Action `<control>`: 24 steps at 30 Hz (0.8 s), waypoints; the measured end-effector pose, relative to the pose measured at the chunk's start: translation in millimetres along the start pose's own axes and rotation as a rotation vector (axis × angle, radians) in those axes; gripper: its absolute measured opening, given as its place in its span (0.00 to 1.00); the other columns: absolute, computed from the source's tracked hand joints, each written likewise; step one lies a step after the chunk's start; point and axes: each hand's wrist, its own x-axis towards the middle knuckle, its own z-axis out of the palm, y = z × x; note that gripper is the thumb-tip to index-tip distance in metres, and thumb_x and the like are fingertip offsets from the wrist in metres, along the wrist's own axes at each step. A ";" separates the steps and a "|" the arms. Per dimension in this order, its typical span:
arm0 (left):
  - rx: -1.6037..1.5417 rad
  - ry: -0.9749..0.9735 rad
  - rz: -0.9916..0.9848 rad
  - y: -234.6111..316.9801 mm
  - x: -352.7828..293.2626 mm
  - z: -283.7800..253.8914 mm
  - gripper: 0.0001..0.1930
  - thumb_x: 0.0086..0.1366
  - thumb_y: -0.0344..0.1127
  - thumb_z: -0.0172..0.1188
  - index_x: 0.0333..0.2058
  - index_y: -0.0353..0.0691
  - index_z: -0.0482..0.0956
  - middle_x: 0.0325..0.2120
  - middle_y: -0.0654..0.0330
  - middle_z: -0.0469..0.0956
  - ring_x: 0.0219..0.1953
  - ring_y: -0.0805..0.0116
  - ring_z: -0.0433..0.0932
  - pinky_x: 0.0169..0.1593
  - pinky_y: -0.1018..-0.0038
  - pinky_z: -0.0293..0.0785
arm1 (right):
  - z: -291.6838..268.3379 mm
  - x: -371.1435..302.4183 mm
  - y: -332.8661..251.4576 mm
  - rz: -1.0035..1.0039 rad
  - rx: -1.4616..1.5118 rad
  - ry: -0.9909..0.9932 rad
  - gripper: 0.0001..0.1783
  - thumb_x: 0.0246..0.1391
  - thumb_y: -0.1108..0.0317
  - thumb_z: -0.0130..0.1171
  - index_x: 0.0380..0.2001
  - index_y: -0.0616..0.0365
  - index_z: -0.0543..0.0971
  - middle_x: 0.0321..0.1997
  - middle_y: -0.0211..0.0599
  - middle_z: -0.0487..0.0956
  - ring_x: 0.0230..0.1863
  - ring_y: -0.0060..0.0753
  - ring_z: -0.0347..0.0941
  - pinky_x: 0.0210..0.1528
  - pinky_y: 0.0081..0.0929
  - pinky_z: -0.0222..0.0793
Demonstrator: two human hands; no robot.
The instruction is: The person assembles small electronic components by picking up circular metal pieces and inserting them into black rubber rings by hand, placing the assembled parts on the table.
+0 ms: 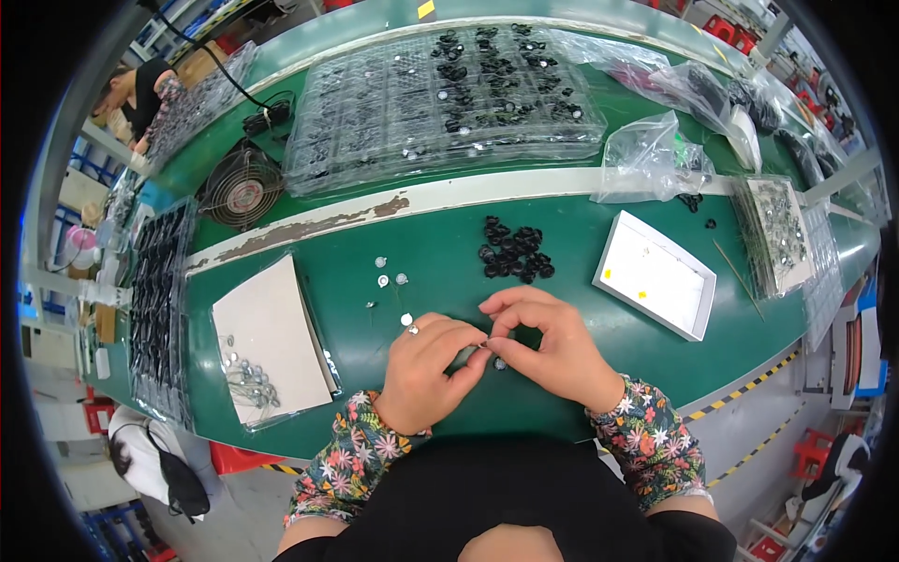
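Observation:
Above the green tabletop, my left hand point(426, 372) and my right hand point(552, 348) meet fingertip to fingertip. Both are closed in a pinch around something tiny, too small and too covered by the fingers to name. A small round silvery part point(499, 364) shows just below my right fingertips. Beyond my left hand lie a few small round white-and-silver parts point(383, 280), and a white disc point(406, 319) sits right by its knuckles. A loose pile of small black ring-like parts point(515, 251) lies beyond my right hand.
At left, a cardboard sheet point(267, 328) bears silvery wired parts point(251, 382). An open white box point(655, 276) stands right. Clear trays of black parts point(449, 94) lie behind a raised white edge point(449, 192), beside a fan point(242, 187). Another person point(150, 98) works far left.

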 end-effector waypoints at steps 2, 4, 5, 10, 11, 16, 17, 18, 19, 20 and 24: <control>-0.166 -0.094 -0.138 -1.3 -1.0 -1.5 0.11 0.47 0.25 0.65 0.31 0.38 0.76 0.27 0.60 0.77 0.28 0.65 0.76 0.31 0.73 0.71 | 0.4 0.7 0.8 0.019 0.043 -0.010 0.03 0.45 0.74 0.61 0.25 0.61 0.77 0.46 0.40 0.75 0.47 0.33 0.71 0.51 0.28 0.65; -0.350 -0.125 -0.319 -0.7 -2.9 -5.6 0.09 0.50 0.25 0.64 0.31 0.37 0.76 0.28 0.61 0.78 0.28 0.69 0.76 0.31 0.75 0.71 | -1.4 0.8 0.2 -0.012 0.043 -0.009 0.03 0.45 0.75 0.61 0.25 0.61 0.77 0.47 0.41 0.74 0.47 0.34 0.71 0.51 0.29 0.65; -0.532 -0.158 -0.501 0.2 -4.2 -6.6 0.07 0.52 0.26 0.64 0.31 0.37 0.76 0.28 0.62 0.78 0.29 0.73 0.76 0.31 0.77 0.70 | -2.4 0.9 -0.2 -0.044 0.046 -0.007 0.03 0.45 0.75 0.61 0.24 0.61 0.77 0.48 0.41 0.74 0.48 0.34 0.71 0.51 0.29 0.65; -1.138 -0.164 -0.797 -11.8 -4.7 -8.1 0.04 0.64 0.30 0.55 0.34 0.36 0.74 0.28 0.63 0.77 0.29 0.77 0.73 0.33 0.82 0.68 | -3.0 2.0 -5.6 -0.058 0.074 -0.049 0.04 0.43 0.76 0.62 0.25 0.61 0.77 0.50 0.41 0.73 0.48 0.35 0.70 0.52 0.30 0.65; -1.201 -0.194 -0.811 -12.3 -5.0 -7.2 0.04 0.64 0.30 0.55 0.34 0.36 0.74 0.28 0.63 0.76 0.29 0.77 0.73 0.34 0.81 0.69 | -3.1 2.0 -5.9 -0.074 0.085 -0.069 0.04 0.43 0.76 0.62 0.25 0.61 0.77 0.51 0.41 0.73 0.48 0.35 0.70 0.52 0.30 0.65; -1.406 -0.272 -0.845 -16.7 -9.0 -5.7 0.04 0.64 0.30 0.55 0.35 0.36 0.73 0.29 0.64 0.76 0.31 0.77 0.74 0.35 0.80 0.70 | -1.1 2.5 -5.7 -0.126 0.035 -0.038 0.06 0.42 0.76 0.64 0.26 0.59 0.76 0.51 0.41 0.72 0.49 0.36 0.70 0.52 0.31 0.66; -1.409 -0.275 -0.844 -16.6 -9.0 -5.4 0.04 0.64 0.30 0.55 0.35 0.36 0.73 0.29 0.64 0.76 0.31 0.77 0.74 0.35 0.80 0.70 | -0.1 2.9 -4.7 -0.159 -0.001 -0.011 0.07 0.41 0.76 0.64 0.26 0.59 0.76 0.50 0.40 0.73 0.49 0.37 0.70 0.51 0.31 0.66; -1.420 -0.254 -0.870 -15.9 -8.7 -5.1 0.05 0.64 0.29 0.55 0.36 0.35 0.74 0.30 0.63 0.76 0.31 0.77 0.74 0.36 0.80 0.70 | 0.4 3.0 -4.3 -0.158 -0.004 -0.008 0.07 0.41 0.76 0.64 0.26 0.59 0.76 0.50 0.40 0.73 0.49 0.37 0.70 0.51 0.31 0.66; -1.430 -0.233 -0.897 -15.3 -8.7 -4.6 0.06 0.63 0.29 0.55 0.38 0.34 0.75 0.31 0.62 0.77 0.31 0.76 0.74 0.37 0.80 0.70 | 0.9 2.9 -4.0 -0.222 -0.089 0.039 0.08 0.41 0.76 0.63 0.27 0.58 0.75 0.49 0.40 0.72 0.49 0.40 0.70 0.50 0.32 0.67; -1.433 -0.236 -0.894 -15.5 -10.0 -2.8 0.06 0.63 0.29 0.55 0.38 0.34 0.75 0.31 0.62 0.77 0.31 0.76 0.74 0.37 0.80 0.70 | 1.5 2.9 -4.2 -0.287 -0.175 0.086 0.09 0.41 0.76 0.63 0.27 0.58 0.74 0.48 0.40 0.72 0.48 0.44 0.70 0.48 0.33 0.68; -1.449 -0.134 -0.949 -15.8 -12.7 0.9 0.08 0.63 0.28 0.54 0.40 0.33 0.76 0.35 0.58 0.78 0.34 0.75 0.75 0.37 0.79 0.71 | 5.8 2.1 -8.5 -0.369 -0.312 0.131 0.10 0.38 0.76 0.63 0.27 0.58 0.74 0.48 0.39 0.72 0.48 0.45 0.70 0.47 0.36 0.68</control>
